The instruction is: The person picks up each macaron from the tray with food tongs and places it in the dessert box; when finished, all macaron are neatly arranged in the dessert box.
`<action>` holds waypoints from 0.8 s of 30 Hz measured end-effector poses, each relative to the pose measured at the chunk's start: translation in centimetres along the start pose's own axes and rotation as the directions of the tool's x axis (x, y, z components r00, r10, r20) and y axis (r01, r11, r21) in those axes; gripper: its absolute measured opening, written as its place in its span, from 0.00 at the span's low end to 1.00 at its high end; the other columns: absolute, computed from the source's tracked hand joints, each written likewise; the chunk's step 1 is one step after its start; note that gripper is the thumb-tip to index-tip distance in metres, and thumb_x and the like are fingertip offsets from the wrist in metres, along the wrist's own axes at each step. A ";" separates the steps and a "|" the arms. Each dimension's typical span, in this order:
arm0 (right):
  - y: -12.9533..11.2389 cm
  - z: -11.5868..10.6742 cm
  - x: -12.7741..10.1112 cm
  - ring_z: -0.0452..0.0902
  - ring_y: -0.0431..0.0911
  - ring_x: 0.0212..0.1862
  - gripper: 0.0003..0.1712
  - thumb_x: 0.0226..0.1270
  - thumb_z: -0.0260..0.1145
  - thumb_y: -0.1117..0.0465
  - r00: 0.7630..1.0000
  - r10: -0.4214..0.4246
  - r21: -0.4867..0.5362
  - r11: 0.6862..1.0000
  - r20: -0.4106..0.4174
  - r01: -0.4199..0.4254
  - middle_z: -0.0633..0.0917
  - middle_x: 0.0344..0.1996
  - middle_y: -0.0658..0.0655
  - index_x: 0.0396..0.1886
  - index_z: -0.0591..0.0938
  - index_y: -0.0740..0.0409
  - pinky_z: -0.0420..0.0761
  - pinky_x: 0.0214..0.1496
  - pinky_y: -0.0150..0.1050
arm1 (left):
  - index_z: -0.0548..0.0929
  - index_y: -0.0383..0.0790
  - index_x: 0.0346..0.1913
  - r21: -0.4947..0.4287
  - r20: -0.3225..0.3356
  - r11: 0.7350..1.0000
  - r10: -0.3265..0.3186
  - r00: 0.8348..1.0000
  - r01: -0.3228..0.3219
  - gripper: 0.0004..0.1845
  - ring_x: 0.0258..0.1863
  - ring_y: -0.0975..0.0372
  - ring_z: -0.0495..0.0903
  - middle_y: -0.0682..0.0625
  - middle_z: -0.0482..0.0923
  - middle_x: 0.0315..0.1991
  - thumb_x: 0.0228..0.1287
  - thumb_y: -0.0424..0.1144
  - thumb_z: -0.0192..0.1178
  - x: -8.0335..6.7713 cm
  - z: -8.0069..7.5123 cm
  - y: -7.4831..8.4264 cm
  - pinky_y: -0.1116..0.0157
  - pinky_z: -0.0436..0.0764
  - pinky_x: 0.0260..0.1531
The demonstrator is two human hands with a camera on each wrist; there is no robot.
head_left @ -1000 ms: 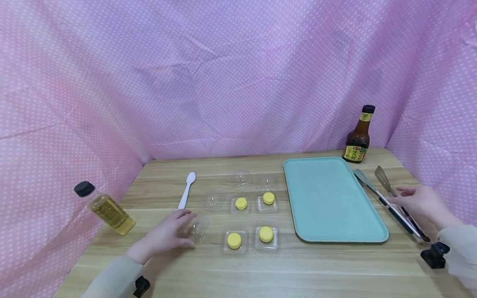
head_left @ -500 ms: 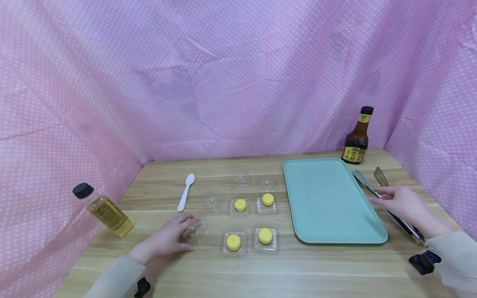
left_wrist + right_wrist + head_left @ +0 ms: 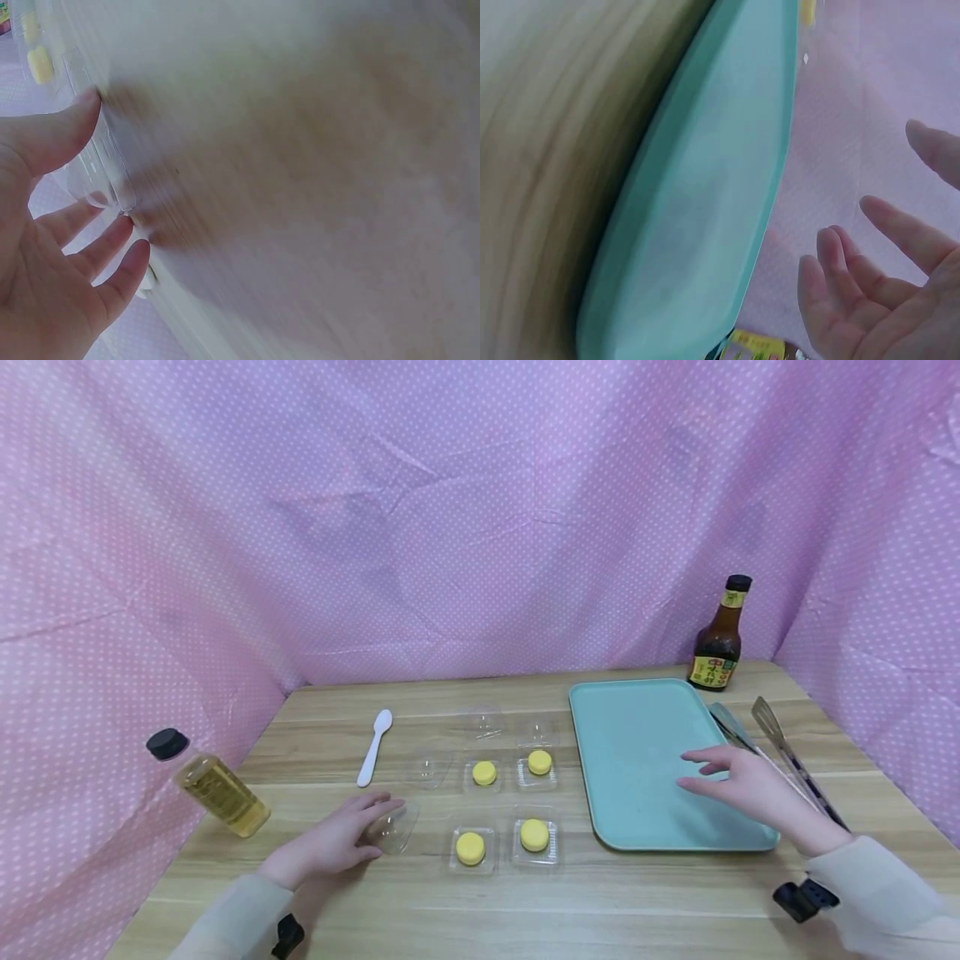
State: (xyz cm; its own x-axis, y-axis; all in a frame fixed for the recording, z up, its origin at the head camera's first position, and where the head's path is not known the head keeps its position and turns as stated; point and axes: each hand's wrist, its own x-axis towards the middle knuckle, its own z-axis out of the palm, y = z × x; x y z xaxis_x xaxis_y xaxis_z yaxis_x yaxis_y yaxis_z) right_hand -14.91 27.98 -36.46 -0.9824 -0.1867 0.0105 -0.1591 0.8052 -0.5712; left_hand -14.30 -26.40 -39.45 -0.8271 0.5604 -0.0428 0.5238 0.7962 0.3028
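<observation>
Bottles: dark sauce bottle (image 3: 720, 636) with black cap and yellow label stands at the tabletop's (image 3: 480, 910) far right corner; its lettering is too small to read. Oil bottle (image 3: 207, 782) with black cap sits at the left edge, no writing visible.
Left hand: left hand (image 3: 333, 839) rests on a clear plastic lid (image 3: 393, 827) lying on the wood, fingers (image 3: 112, 244) and thumb laid loosely along its rim.
Right hand: right hand (image 3: 750, 785) hovers over the right part of the teal tray (image 3: 645, 752), fingers (image 3: 900, 232) spread and straight, holding nothing.
Cakes: four yellow cakes (image 3: 535, 833) sit in open clear cups between the lid and the tray, two rows of two.
Around: metal tongs (image 3: 787, 760) lie just right of the tray, behind the right hand; white spoon (image 3: 374, 747) lies beyond the left hand; more clear lids (image 3: 483, 723) lie behind the cakes.
Backdrop: pink dotted cloth (image 3: 450, 510) walls in the scene.
</observation>
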 end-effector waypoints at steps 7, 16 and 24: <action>-1.6 1.9 0.2 0.80 0.58 0.47 0.28 0.60 0.68 0.53 0.992 -0.125 0.091 0.988 -0.008 0.125 0.79 0.52 0.70 0.53 0.79 0.68 0.83 0.42 0.49 | 0.68 0.39 0.66 -0.015 0.011 1.000 0.002 1.000 -0.002 0.36 0.62 0.35 0.64 0.28 0.64 0.63 0.52 0.32 0.67 0.1 -0.2 -0.1 0.37 0.67 0.58; -3.7 3.2 0.3 0.80 0.55 0.46 0.27 0.59 0.69 0.53 0.980 -0.197 0.145 0.970 0.007 0.194 0.79 0.52 0.68 0.53 0.79 0.66 0.84 0.43 0.46 | 0.69 0.40 0.65 -0.015 0.006 1.000 0.026 1.000 -0.026 0.35 0.59 0.34 0.66 0.28 0.65 0.62 0.52 0.34 0.68 0.2 0.0 -0.4 0.37 0.69 0.56; -4.8 4.9 1.0 0.78 0.55 0.48 0.29 0.58 0.70 0.52 0.973 -0.223 0.214 0.954 0.050 0.208 0.78 0.54 0.66 0.55 0.78 0.65 0.83 0.47 0.48 | 0.71 0.40 0.64 0.013 -0.039 1.000 0.029 0.999 -0.029 0.36 0.48 0.53 0.72 0.42 0.71 0.54 0.50 0.40 0.71 0.4 0.1 -0.7 0.51 0.77 0.49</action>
State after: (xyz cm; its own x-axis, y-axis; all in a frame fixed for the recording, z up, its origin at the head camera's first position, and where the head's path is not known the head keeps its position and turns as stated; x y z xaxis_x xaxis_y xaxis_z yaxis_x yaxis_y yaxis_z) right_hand -14.69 21.17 -37.75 -0.9158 -0.3898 0.0963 -0.3349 0.6093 -0.7187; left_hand -14.97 -26.67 -39.80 -0.8189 0.5739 0.0035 0.5499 0.7827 0.2915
